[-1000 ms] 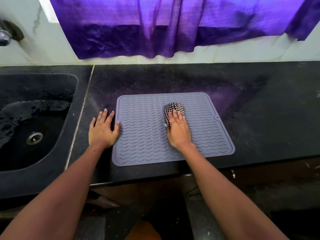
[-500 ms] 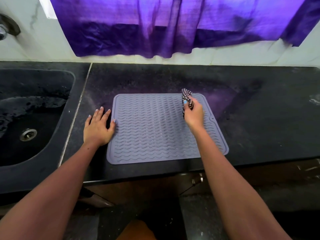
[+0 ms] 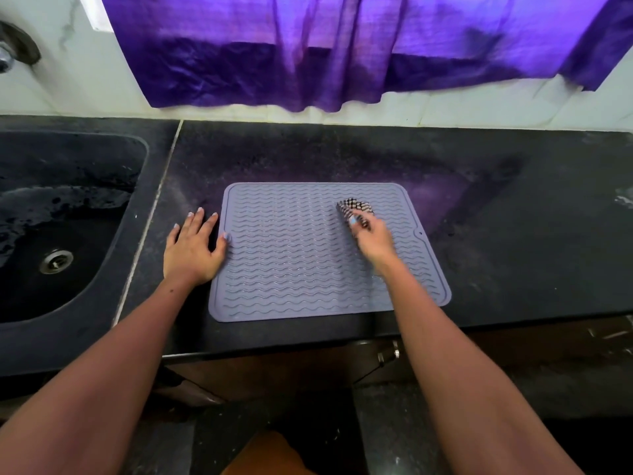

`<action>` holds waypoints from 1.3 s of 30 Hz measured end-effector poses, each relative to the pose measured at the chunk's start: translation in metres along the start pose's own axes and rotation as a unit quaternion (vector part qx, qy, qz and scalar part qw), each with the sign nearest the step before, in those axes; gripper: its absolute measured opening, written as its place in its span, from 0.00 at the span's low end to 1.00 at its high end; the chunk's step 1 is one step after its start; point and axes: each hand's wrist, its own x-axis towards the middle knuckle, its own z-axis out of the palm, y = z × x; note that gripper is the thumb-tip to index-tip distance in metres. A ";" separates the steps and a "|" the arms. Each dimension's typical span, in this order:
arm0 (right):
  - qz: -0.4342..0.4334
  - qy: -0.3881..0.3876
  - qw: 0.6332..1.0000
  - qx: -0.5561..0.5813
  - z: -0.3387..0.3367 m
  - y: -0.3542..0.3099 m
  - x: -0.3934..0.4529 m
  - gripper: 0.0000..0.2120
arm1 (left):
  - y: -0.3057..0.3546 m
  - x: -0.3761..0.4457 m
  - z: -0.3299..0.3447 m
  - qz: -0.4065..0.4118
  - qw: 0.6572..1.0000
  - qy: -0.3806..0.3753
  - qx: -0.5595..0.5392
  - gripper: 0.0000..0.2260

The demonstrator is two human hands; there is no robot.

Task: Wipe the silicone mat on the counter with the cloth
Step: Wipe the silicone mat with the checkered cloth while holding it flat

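Black stone table (image 3: pixel 513 234), grey silicone mat (image 3: pixel 291 269) lying flat near its front edge.
Since half a second ago the right hand (image 3: pixel 373 240), blurred, has brought the checked cloth (image 3: pixel 354 208) it grips down from the mat's far edge onto the ridges; the left hand (image 3: pixel 191 250) stays spread flat, thumb on the mat's left edge.

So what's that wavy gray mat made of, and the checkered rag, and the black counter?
The mat looks like soft matte silicone or rubber, with molded wavy ridges. The rag looks like woven fabric, bunched, in a dark-and-white check. The counter looks like dark speckled stone, maybe granite, slightly shiny.
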 end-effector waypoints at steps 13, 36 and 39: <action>-0.150 0.045 0.894 -0.420 -0.001 0.038 -0.011 0.30 | -0.001 0.001 0.001 0.004 1.000 0.002 0.008 0.33; -0.092 0.079 0.914 -0.388 -0.018 0.050 0.014 0.30 | 0.000 0.001 0.002 0.007 1.000 0.003 0.010 0.33; -0.098 0.038 0.934 -0.342 -0.027 0.044 0.019 0.28 | -0.001 0.001 0.001 0.006 1.000 0.000 0.011 0.33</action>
